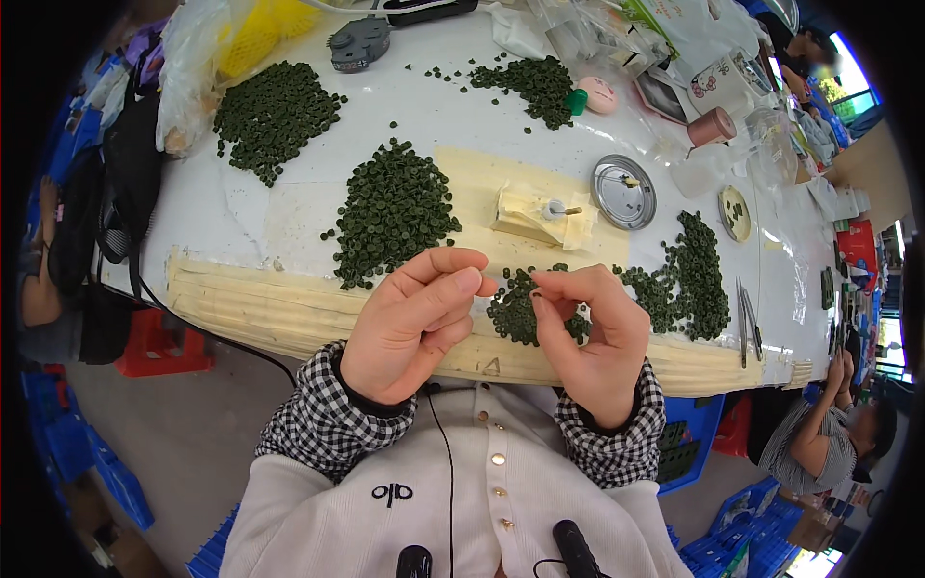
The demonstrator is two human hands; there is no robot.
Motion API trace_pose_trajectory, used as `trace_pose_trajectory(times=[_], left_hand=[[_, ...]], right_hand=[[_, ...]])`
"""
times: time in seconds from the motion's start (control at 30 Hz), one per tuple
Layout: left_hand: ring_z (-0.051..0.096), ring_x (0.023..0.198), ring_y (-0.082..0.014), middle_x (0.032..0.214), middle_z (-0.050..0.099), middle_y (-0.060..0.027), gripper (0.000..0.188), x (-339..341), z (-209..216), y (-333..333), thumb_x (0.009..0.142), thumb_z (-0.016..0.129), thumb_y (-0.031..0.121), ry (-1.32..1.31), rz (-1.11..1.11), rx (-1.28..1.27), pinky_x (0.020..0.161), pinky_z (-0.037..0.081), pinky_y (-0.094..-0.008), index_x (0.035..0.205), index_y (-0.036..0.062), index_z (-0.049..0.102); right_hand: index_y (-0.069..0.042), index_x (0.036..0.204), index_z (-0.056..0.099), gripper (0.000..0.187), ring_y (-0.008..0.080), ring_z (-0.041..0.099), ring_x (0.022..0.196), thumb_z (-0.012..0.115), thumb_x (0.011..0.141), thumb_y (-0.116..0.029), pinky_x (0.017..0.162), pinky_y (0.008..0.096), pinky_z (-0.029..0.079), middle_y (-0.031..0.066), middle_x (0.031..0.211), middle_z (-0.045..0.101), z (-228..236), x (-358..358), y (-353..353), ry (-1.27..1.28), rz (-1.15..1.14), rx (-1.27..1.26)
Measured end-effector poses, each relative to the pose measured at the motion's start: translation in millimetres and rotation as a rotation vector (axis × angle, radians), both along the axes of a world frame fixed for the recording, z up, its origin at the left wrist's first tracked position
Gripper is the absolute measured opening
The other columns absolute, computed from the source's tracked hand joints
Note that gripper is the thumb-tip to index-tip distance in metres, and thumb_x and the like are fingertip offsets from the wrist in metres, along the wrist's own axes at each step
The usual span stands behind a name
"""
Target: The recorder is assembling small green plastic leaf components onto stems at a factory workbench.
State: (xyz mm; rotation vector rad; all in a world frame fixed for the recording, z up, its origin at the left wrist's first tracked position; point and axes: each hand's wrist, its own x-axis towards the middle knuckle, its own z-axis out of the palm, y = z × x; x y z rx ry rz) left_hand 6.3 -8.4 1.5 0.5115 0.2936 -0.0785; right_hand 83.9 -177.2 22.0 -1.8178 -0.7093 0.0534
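Observation:
My left hand [412, 323] is raised over the near table edge, thumb pressed to its curled fingers; whatever they hold, if anything, is hidden. Close by on the right, my right hand [599, 332] pinches a tiny dark ring-like part [537, 295] between thumb and forefinger. Beneath and between the hands lies a small pile of dark green round parts [515, 313]. A larger pile of the same parts [393, 207] is just beyond my left hand. Past the hands stands a tape-wrapped block [540, 220] with a short peg sticking out of it.
More green parts form piles at far left [275, 116], far middle [540, 89] and right [699, 275]. A round metal lid [623, 193] and tweezers [743, 323] lie on the right side. A red stool [162, 345] is at left; another person [819, 438] sits at right.

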Motion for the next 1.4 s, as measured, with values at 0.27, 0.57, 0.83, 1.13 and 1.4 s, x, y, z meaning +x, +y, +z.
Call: trace_pose_trajectory(times=[0.27,0.57,0.83,1.13,1.4], left_hand=[[0.039,0.057,0.0003,0.094,0.064,-0.0077,0.021,0.5,4.0,-4.9,0.091,0.054,0.007,0.002,-0.026,0.093,0.049,0.031,-0.0160,0.111,0.0018,0.058],[0.040,0.059,-0.0003,0.096,0.065,-0.0080,0.021,1.3,6.0,-9.4,0.091,0.054,0.007,-0.017,-0.068,0.117,0.049,0.030,-0.0159,0.111,0.0013,0.058],[0.037,0.055,-0.0017,0.092,0.064,-0.0078,0.016,0.7,0.3,-14.7,0.092,0.054,0.008,-0.029,-0.058,0.164,0.048,0.030,-0.0163,0.106,0.0017,0.058],[0.037,0.054,-0.0014,0.087,0.063,-0.0035,0.014,1.4,1.4,-17.8,0.090,0.057,0.007,0.024,-0.066,0.181,0.047,0.030,-0.0161,0.100,0.0005,0.063],[0.038,0.055,-0.0024,0.089,0.062,-0.0017,0.013,1.4,-1.8,-19.3,0.090,0.057,0.007,0.023,0.027,0.101,0.047,0.030,-0.0168,0.100,0.0007,0.063]], right_hand=[[0.003,0.091,0.063,0.014,0.0096,0.060,0.074,0.061,0.077,0.007,0.068,0.0223,0.049,0.0071,0.083,0.065,-3.9,1.4,-4.6,0.252,0.085,0.151],[0.005,0.095,0.063,0.015,0.0111,0.063,0.081,0.062,0.080,0.005,0.073,0.0218,0.050,0.0093,0.090,0.066,-2.9,-1.2,-6.0,0.392,0.080,0.225],[0.004,0.092,0.063,0.014,0.0124,0.063,0.081,0.065,0.079,0.005,0.073,0.0222,0.051,0.0092,0.089,0.065,-3.1,0.0,-6.6,0.407,0.119,0.260],[0.002,0.088,0.066,0.015,0.0139,0.059,0.075,0.067,0.073,0.007,0.065,0.0234,0.048,0.0086,0.087,0.061,-8.2,0.7,3.2,0.146,0.115,0.242],[0.000,0.093,0.068,0.022,0.0165,0.060,0.075,0.067,0.073,0.007,0.063,0.0233,0.048,0.0096,0.090,0.062,-7.2,-2.2,7.0,-0.133,0.097,0.163]])
